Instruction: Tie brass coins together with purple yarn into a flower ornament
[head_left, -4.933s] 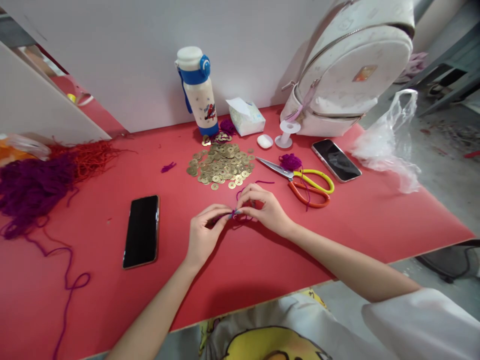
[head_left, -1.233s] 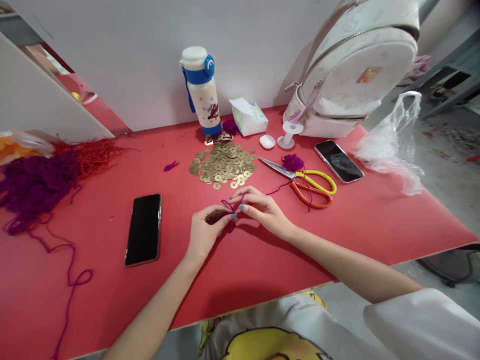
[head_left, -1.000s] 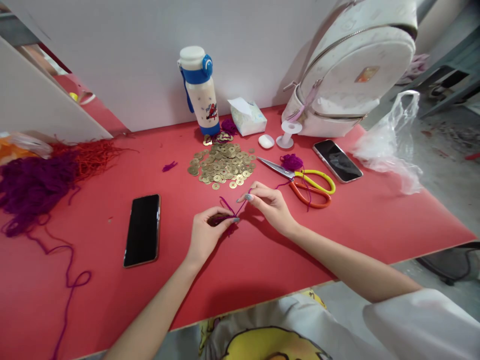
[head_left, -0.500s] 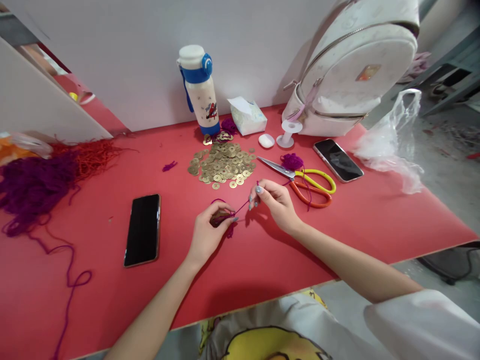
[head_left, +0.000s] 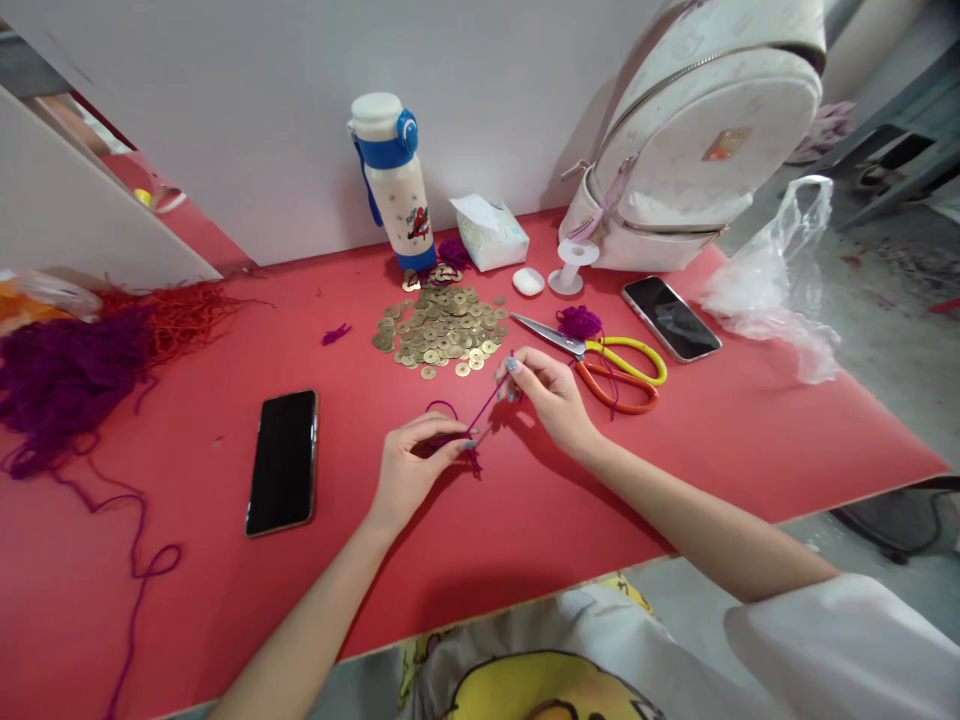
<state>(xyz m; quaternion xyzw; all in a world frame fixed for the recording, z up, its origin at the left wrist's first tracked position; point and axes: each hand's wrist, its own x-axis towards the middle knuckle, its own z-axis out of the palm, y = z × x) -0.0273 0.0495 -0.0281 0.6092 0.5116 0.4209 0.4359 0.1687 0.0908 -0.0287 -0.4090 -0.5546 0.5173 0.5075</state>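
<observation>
My left hand rests on the red table, fingers pinched on a small knot of purple yarn. A short loop of the yarn sticks up behind its fingers. My right hand pinches the other end of the same strand, which runs taut and slanted between the two hands. Just beyond the hands lies a pile of gold coins with holes. Yellow-and-orange scissors lie to the right of my right hand, with a little ball of purple yarn by the blades.
A black phone lies left of my left hand; a second phone sits at right. A water bottle, tissue pack, empty spool, white backpack and plastic bag line the back. Purple and red yarn heaps fill the left.
My right hand has drawn away from the left, up and to the right, pulling the purple strand taut. The left hand has stayed in place, pinching the knot.
</observation>
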